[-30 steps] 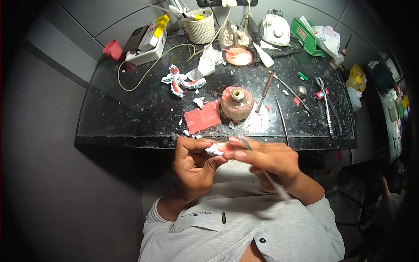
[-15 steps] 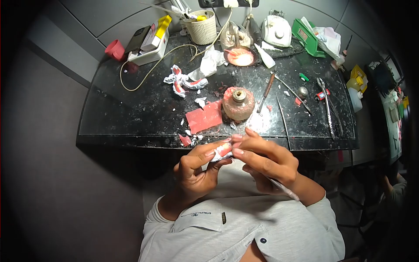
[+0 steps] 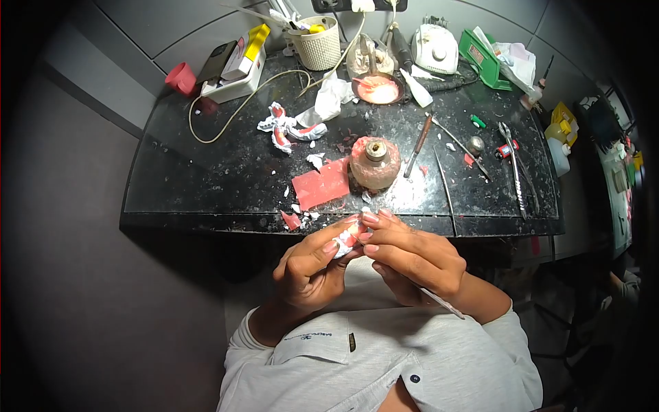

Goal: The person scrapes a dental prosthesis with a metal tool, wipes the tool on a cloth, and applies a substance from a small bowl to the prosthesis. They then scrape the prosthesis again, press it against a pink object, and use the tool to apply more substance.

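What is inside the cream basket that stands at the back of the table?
A yellow item and some white pieces show at the top of the cream basket. Its side covers whatever lies lower.

At the left end of the black tabletop (image 3: 226, 175), a pinkish-red cup (image 3: 181, 79) is tilting near the wall (image 3: 182, 38). Beside it, a white container (image 3: 237, 89) is carrying a dark, flat, phone-like object (image 3: 217, 62) and a white-and-yellow box (image 3: 248, 53). A cream basket (image 3: 320, 53) is holding a bundle of slender items, and a pale cable (image 3: 237, 123) is looping across the surface in front. Farther right, a white device (image 3: 437, 51) with a round knob is standing near a green bin (image 3: 484, 62), where crumpled white wrapping (image 3: 518, 63) is spilling over the side. Past the tabletop's right edge, a whitish bottle (image 3: 558, 158) is standing beside a yellow container (image 3: 557, 128).
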Demonstrator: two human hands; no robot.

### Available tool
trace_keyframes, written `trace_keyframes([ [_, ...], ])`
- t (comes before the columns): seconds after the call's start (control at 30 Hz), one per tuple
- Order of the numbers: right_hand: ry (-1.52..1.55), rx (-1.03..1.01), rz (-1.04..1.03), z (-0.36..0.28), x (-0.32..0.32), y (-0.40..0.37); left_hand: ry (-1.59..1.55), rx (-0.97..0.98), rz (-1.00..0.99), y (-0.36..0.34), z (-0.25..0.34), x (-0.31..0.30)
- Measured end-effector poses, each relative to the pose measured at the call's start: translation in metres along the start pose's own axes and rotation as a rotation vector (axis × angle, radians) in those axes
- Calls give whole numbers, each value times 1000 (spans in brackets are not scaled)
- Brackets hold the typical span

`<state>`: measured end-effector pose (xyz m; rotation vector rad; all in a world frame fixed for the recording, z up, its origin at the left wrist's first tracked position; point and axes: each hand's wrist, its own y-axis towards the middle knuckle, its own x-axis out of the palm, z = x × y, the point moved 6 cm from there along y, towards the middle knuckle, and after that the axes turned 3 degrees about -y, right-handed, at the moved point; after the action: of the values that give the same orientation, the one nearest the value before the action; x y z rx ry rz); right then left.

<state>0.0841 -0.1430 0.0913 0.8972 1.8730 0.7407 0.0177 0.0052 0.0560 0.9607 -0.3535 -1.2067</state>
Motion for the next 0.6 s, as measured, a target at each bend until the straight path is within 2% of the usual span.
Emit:
trace_keyframes([
  [0.17,6,-16,-1,0,0,0,-12,-10,-2,-1,1,-1],
  [0.43,44,-12,-25,0,-2,1,-240,-208,70,-12,-7,-4],
  [0.6,73,-6,-54,1,-3,2,-250,-272,77,-9,-5,-6],
])
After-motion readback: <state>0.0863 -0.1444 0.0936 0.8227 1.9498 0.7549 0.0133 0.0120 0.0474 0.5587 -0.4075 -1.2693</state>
